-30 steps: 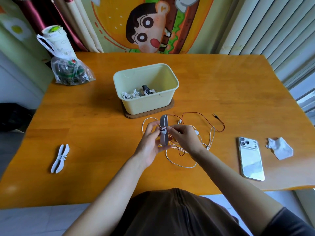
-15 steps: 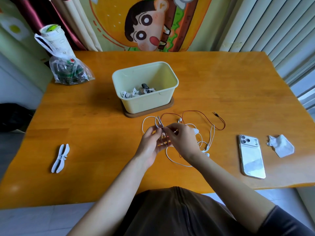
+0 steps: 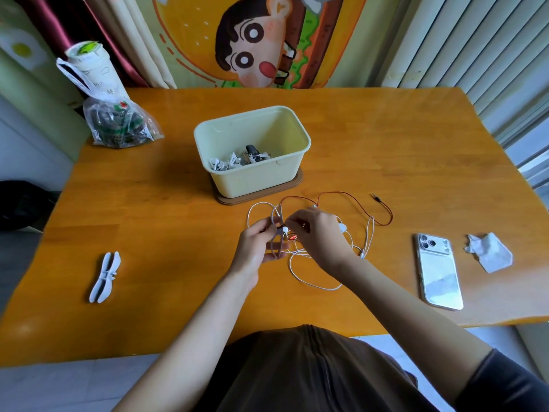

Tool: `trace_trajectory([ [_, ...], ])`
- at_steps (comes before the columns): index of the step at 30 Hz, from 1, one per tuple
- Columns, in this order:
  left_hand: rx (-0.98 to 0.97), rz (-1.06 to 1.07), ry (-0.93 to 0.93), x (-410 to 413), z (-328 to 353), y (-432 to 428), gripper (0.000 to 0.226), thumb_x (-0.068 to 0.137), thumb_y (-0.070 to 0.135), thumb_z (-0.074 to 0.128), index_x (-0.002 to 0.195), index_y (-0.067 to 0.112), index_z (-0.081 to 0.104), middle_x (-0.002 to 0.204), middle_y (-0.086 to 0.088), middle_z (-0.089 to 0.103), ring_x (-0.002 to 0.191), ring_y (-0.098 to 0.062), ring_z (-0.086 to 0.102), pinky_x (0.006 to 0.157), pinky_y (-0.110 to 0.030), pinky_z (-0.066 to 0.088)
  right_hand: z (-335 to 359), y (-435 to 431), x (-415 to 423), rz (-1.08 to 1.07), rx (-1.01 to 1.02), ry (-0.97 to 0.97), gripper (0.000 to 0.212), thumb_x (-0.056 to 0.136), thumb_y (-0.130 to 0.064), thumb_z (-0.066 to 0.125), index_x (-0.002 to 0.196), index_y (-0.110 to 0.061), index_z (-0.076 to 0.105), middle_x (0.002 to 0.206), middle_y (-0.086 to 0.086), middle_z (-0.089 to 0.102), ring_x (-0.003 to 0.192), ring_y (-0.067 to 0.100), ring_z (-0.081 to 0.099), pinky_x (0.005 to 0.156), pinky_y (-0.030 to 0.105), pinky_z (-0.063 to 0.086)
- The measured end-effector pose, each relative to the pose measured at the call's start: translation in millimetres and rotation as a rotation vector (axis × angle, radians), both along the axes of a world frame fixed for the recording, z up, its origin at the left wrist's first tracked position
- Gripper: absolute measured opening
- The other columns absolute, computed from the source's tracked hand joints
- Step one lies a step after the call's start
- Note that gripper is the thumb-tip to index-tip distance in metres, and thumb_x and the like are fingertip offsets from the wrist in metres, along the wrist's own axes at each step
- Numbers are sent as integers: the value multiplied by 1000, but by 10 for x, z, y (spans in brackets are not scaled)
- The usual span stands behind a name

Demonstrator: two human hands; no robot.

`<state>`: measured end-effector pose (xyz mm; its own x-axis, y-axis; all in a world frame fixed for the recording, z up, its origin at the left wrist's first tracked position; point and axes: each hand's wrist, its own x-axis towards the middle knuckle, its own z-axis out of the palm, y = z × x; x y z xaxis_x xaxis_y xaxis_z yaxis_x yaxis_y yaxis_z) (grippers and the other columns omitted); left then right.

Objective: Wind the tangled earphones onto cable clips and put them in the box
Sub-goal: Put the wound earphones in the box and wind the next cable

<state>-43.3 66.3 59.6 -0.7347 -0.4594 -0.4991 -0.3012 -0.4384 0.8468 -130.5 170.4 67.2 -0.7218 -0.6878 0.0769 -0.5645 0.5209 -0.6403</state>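
Note:
My left hand [image 3: 258, 246] grips a grey cable clip [image 3: 277, 230], held upright above the table. My right hand [image 3: 318, 234] pinches a white earbud against the clip's middle. White earphone cable [image 3: 315, 285] loops on the table under and around both hands, tangled with a red earphone cable [image 3: 353, 200] that runs right to its jack. The pale yellow box [image 3: 258, 179] stands just beyond, with several wound earphones inside. A second grey cable clip [image 3: 105, 276] lies far left on the table.
A white phone [image 3: 439, 272] and a crumpled tissue [image 3: 488, 252] lie at the right. A plastic bag with a cup [image 3: 116, 120] sits at the back left. The box rests on a brown mat [image 3: 294, 185]. The table's near edge is close to my body.
The clip was tipped from upright and spread open in my left hand, and my right hand brought a white earbud to its middle. The camera view shifted slightly.

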Motion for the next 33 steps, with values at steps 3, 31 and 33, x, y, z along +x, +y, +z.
trace_trajectory([
  [3, -103, -77, -30, 12, 4, -42, 20, 100, 13, 47, 98, 22, 64, 91, 4, 66, 71, -20, 66, 63, -30, 53, 96, 4, -118, 57, -38, 27, 11, 87, -9, 63, 91, -5, 72, 87, 7, 65, 72, 12, 52, 64, 12, 36],
  [31, 120, -182, 175, -13, 228, -75, 24, 99, 5, 39, 106, 17, 59, 103, -11, 62, 84, -26, 67, 78, -42, 54, 107, 103, -380, -149, -82, -189, 17, 87, -20, 66, 95, -8, 74, 78, -3, 63, 62, 0, 52, 54, 5, 36],
  [33, 189, -142, 213, -35, 238, -63, 24, 100, 5, 39, 107, 17, 59, 101, -11, 62, 85, -25, 68, 76, -42, 56, 70, 114, -320, -166, -90, -237, 16, 87, -19, 66, 93, -8, 74, 72, -5, 62, 55, 0, 48, 51, 7, 35],
])
